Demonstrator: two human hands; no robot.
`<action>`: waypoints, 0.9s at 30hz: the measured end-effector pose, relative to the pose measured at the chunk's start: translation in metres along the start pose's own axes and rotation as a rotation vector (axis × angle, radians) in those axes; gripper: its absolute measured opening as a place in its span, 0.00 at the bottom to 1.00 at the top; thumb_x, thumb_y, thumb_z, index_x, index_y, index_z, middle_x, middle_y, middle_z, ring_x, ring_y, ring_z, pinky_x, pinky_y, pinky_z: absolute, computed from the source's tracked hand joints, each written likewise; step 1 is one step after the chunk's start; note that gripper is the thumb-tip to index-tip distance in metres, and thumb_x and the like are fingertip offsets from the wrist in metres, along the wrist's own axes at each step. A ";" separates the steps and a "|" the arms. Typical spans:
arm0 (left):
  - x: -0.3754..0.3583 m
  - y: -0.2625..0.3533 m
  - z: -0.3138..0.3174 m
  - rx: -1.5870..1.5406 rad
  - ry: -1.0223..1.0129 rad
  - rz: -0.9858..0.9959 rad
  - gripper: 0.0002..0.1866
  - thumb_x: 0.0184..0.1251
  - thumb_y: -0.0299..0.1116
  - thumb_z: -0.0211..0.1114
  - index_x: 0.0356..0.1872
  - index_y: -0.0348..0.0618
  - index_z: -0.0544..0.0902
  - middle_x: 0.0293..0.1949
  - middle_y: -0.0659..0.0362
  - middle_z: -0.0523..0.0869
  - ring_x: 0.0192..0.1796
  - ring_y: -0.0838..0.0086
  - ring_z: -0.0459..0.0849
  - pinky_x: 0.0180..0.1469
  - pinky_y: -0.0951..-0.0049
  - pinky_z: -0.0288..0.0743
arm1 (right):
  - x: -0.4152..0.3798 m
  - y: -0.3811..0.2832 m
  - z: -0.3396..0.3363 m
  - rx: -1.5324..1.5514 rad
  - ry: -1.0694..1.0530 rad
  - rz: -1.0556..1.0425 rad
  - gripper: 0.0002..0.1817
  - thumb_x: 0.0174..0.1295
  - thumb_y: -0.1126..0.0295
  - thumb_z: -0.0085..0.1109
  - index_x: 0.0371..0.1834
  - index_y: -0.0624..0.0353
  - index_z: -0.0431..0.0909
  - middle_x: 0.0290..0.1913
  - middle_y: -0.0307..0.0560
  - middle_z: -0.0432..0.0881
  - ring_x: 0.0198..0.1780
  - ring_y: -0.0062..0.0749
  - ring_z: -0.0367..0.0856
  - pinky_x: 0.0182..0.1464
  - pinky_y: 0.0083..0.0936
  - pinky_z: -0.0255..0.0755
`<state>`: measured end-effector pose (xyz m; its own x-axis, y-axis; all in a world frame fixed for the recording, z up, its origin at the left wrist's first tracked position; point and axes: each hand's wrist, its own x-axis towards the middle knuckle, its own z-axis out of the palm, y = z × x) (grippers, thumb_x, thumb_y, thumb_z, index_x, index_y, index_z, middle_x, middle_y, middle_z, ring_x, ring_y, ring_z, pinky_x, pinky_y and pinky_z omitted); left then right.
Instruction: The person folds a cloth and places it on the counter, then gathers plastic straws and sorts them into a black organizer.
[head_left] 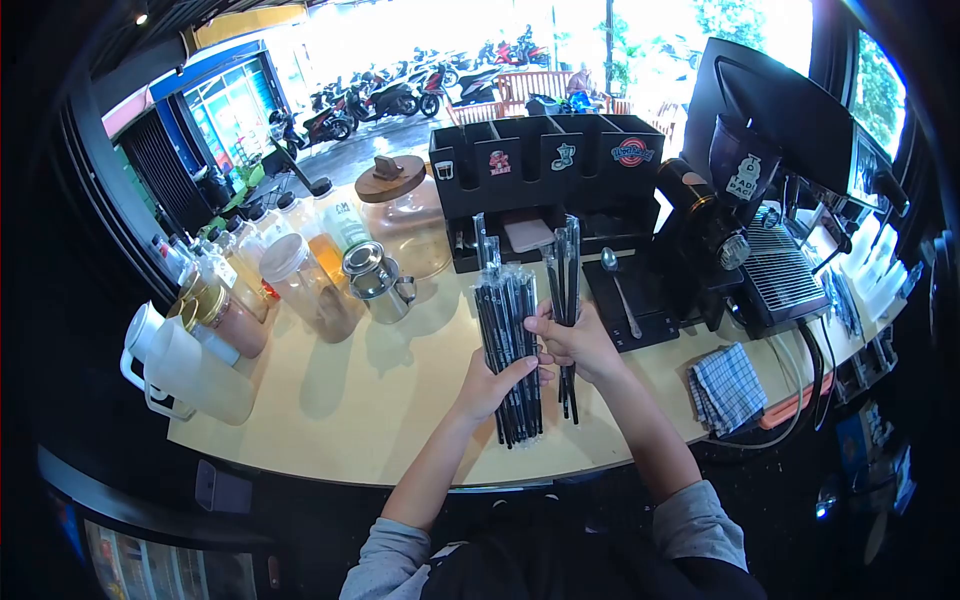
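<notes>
Over the middle of the pale tabletop [400, 440], both hands are full of thin black sticks in clear wrapping. The left hand [490, 385] is wrapped around the thick bundle of wrapped sticks [510, 350], thumb across its front, the bundle standing nearly upright at the center of the frame. The right hand [580, 345], close beside it, grips a much smaller bunch of the same sticks [566, 275], also nearly upright and just to the right of the thick one; the fingertips of the two hands come close together between the bundles.

Behind them stands a black organizer [545, 165] with stickers along its front. A long spoon [625, 295] lies on a dark mat [640, 325] right of the smaller bunch. Left of the bundles I can see a metal pot [378, 282], a glass jar with a wooden lid [405, 215], and a crowd of bottles and pitchers reaching toward the left of the frame. A checked cloth [728, 390] lies near the right edge of the tabletop, below the espresso machine [785, 270].
</notes>
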<state>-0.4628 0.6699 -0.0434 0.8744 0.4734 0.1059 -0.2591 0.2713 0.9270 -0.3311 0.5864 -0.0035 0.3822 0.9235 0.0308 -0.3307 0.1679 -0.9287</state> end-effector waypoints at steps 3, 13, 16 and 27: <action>-0.001 0.003 0.003 -0.002 0.023 0.012 0.13 0.59 0.27 0.59 0.44 0.33 0.73 0.36 0.50 0.82 0.37 0.67 0.83 0.40 0.68 0.80 | 0.000 0.001 -0.001 0.077 -0.008 -0.036 0.09 0.54 0.70 0.63 0.30 0.58 0.70 0.13 0.28 0.62 0.11 0.08 0.54 0.13 0.12 0.43; 0.001 -0.003 -0.001 0.029 0.141 0.036 0.10 0.58 0.28 0.63 0.38 0.34 0.76 0.30 0.56 0.81 0.32 0.74 0.82 0.35 0.74 0.78 | 0.001 0.000 -0.008 -0.010 0.031 -0.197 0.09 0.59 0.69 0.57 0.33 0.60 0.66 0.14 0.29 0.61 0.13 0.10 0.58 0.15 0.12 0.52; 0.001 -0.004 0.001 0.115 0.138 0.054 0.11 0.55 0.28 0.65 0.37 0.34 0.76 0.29 0.57 0.81 0.31 0.74 0.81 0.34 0.74 0.78 | 0.000 0.001 -0.009 -0.016 0.012 -0.186 0.10 0.58 0.69 0.58 0.33 0.60 0.66 0.14 0.29 0.62 0.13 0.10 0.58 0.14 0.11 0.52; 0.003 -0.003 0.006 0.159 0.228 0.071 0.14 0.51 0.30 0.69 0.36 0.34 0.77 0.29 0.57 0.83 0.31 0.75 0.83 0.35 0.76 0.77 | -0.002 0.001 -0.011 0.086 0.018 -0.161 0.10 0.58 0.68 0.59 0.31 0.59 0.68 0.14 0.31 0.64 0.13 0.09 0.59 0.15 0.12 0.52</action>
<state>-0.4572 0.6657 -0.0443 0.7370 0.6676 0.1056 -0.2332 0.1045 0.9668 -0.3226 0.5810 -0.0086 0.4516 0.8761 0.1688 -0.3359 0.3423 -0.8775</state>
